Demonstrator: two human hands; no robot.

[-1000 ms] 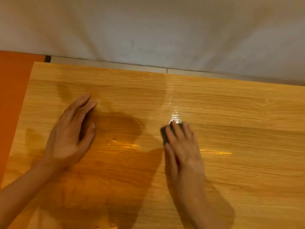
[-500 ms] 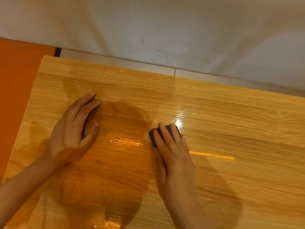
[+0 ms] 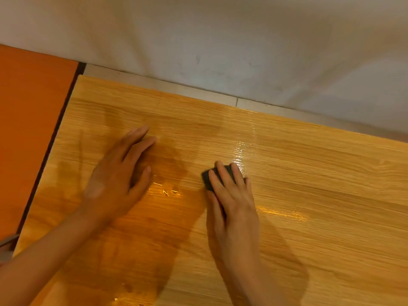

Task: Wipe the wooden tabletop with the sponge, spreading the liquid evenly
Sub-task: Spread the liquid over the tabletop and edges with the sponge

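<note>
The wooden tabletop (image 3: pixel 320 195) fills most of the head view, its grain running left to right. Wet, shiny liquid (image 3: pixel 240 151) glistens just beyond my right hand, and small droplets (image 3: pixel 165 191) sit between my hands. My right hand (image 3: pixel 234 195) lies flat on a dark sponge (image 3: pixel 208 178), pressing it to the wood; only the sponge's left and far edges show past my fingers. My left hand (image 3: pixel 117 177) rests palm down on the table to the left, fingers together and pointing away, holding nothing.
An orange surface (image 3: pixel 28 129) adjoins the table's left edge across a dark gap. A pale strip (image 3: pixel 198 91) and a white wall (image 3: pixel 220 40) run along the far edge. More wet streaks (image 3: pixel 282 214) shine right of my wrist.
My right hand has slid the sponge leftward across the wood, closer to my left hand. The view has shifted, so the table sits further right and lower in frame.
</note>
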